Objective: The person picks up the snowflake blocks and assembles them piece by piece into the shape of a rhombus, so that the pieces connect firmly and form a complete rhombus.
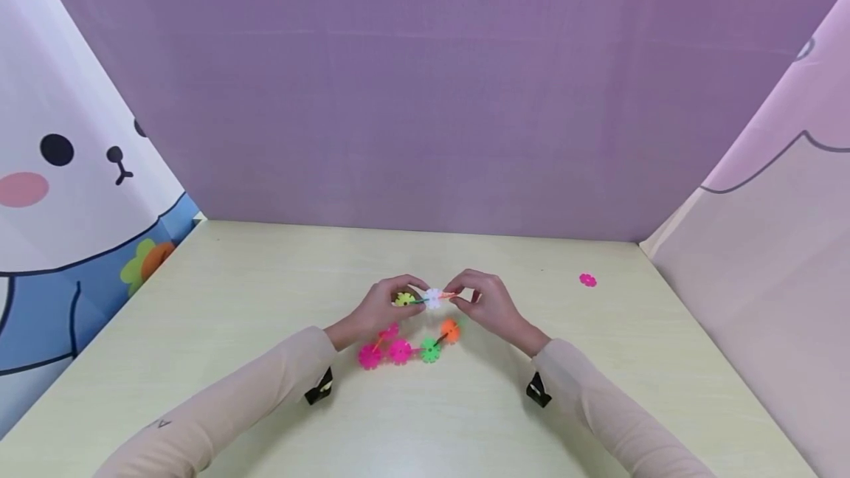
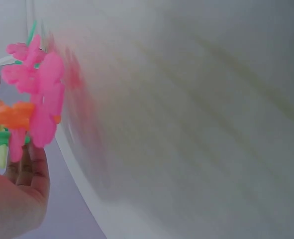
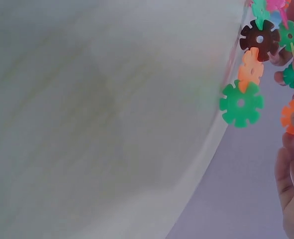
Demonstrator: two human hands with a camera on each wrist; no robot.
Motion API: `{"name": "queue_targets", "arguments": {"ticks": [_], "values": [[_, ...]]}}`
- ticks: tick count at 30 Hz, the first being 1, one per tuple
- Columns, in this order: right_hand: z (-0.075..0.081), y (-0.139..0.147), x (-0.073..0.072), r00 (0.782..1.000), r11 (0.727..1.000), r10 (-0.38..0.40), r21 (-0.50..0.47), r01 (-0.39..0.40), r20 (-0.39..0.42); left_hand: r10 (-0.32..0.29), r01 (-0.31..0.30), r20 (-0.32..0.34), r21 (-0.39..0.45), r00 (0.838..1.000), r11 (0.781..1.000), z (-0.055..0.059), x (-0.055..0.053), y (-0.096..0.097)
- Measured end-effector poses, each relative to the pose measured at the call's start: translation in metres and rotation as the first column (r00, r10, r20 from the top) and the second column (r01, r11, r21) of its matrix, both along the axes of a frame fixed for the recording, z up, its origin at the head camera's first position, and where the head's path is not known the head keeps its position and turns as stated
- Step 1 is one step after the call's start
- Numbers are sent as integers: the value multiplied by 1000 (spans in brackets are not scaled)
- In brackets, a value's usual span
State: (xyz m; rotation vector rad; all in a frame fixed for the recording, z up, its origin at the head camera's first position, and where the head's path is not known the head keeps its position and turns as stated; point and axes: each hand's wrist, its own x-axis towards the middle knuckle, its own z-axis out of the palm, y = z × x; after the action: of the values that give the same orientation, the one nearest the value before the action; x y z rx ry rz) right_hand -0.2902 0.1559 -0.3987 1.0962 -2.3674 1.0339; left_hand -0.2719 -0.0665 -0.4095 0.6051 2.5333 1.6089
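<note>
A chain of coloured notched plastic snowflake discs hangs between my hands. My left hand (image 1: 380, 307) grips it near a yellow disc (image 1: 404, 299) and a teal disc (image 3: 288, 77). Between the hands a white disc (image 1: 433, 299) joins an orange disc (image 3: 287, 118), which my right hand (image 1: 490, 304) pinches with thumb and fingers. Below the hands hang pink discs (image 1: 370, 357), a green disc (image 1: 429, 350) and another orange disc (image 1: 451, 330). In the right wrist view a brown disc (image 3: 248, 39) sits near the chain's free end, a green disc (image 3: 230, 105).
A loose pink disc (image 1: 587, 280) lies on the pale wooden table (image 1: 265, 264), far right. A purple panel (image 1: 425, 94) stands behind the table. Printed cloths (image 1: 80, 227) flank both sides.
</note>
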Motion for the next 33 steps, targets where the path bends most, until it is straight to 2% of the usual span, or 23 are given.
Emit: {"name": "queue_targets", "arguments": {"ticks": [5,9,13,17,24,33], "values": [[1,8,-2,1000,1000,-1,16,1,11,21,-21,5,14,1000,1000,10,9,3],[1,19,-5,998,999,-38,40,36,51,25,-25,19,2,1000,1000,23,18,4],[1,33,-8,992,994,-90,63,85,92,13,-13,30,-12,999,1000,28,20,3],[1,49,-11,983,988,-137,87,127,121,0,0,20,0,1000,1000,23,18,3],[-1,81,-24,961,967,-230,148,208,155,9,-10,15,8,1000,1000,-2,-1,0],[-8,124,-39,943,946,-297,182,269,148,9,-9,12,18,1000,1000,-5,-4,-1]]}}
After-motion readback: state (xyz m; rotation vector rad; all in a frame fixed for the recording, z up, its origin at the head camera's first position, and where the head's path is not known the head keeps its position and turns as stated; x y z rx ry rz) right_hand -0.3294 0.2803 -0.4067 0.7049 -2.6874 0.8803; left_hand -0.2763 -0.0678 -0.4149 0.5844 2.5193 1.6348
